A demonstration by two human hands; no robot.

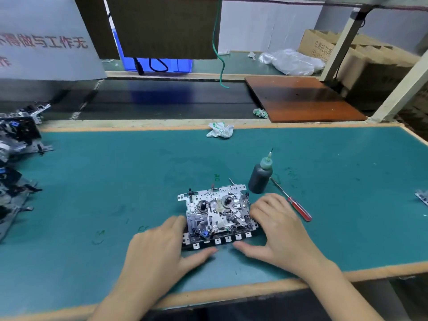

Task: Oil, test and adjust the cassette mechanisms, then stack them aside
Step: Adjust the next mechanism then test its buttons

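Both hands (162, 246) (275, 228) around cassette mechanism (216, 210) on green mat (347, 205)

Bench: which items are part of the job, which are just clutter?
Job: mechanism between left hand and right hand; oil bottle; screwdriver; stacked mechanisms.

Clutter: crumpled wrapper; wooden board; plastic bag; cardboard boxes.
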